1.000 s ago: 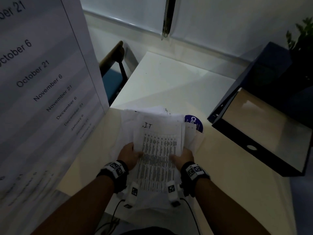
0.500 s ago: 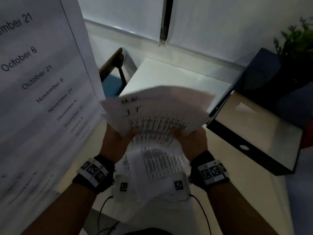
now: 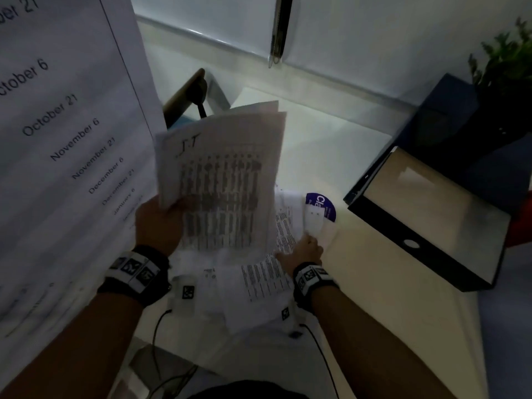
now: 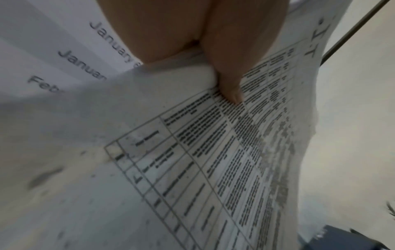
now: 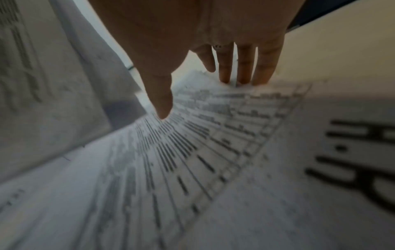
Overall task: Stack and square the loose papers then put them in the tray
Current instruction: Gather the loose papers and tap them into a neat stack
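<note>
My left hand [image 3: 161, 223] holds a sheaf of printed papers [image 3: 224, 180] lifted off the table, thumb on top of the table-printed top sheet [image 4: 213, 152], fingers hidden behind it. More loose papers [image 3: 259, 277] lie on the table beneath. My right hand [image 3: 305, 249] rests on these with straight, spread fingers [image 5: 243, 67]; the thumb touches a printed sheet [image 5: 192, 143]. The black tray [image 3: 426, 226], with a pale inside, stands to the right on the table.
A large sheet with printed dates [image 3: 57, 139] stands along the left. A round blue sticker [image 3: 322, 205] lies by the papers. A dark blue box [image 3: 449, 116] and a plant [image 3: 506, 53] are behind the tray. A chair [image 3: 187, 93] is beyond the table.
Both hands lifted the papers off the table. Now the right hand has let go and dropped to the sheets left on the table, while the left hand keeps the sheaf raised.
</note>
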